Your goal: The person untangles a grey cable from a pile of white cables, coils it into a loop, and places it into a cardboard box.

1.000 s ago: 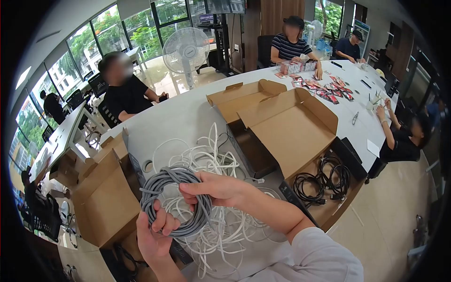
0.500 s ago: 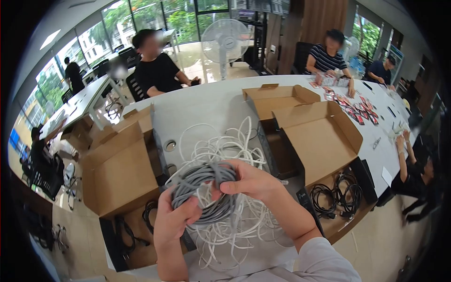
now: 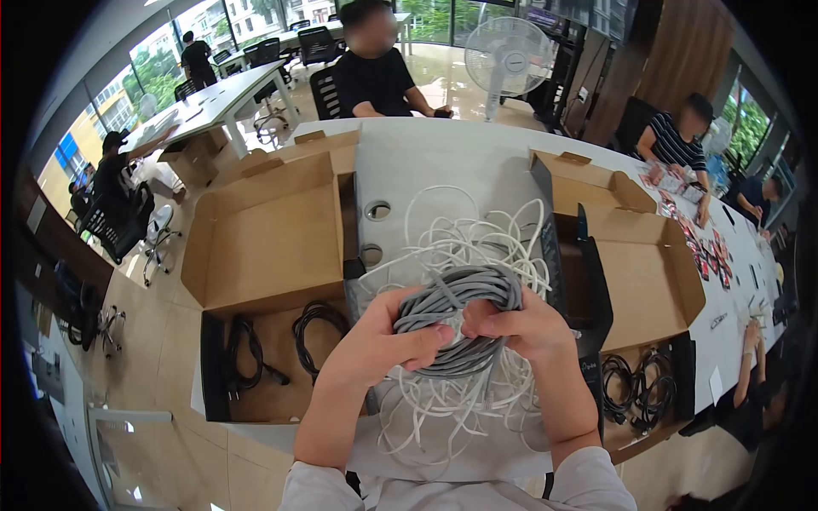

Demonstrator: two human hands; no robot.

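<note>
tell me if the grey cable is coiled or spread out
Coiled: the grey cable is a ring of bunched loops, held by the left hand and right hand.

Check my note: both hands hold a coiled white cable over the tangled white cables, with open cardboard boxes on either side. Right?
No: in the head view, the coiled cable held by the left hand and right hand is grey, not white. The tangled white cables beneath and the open boxes either side are as you say.
</note>
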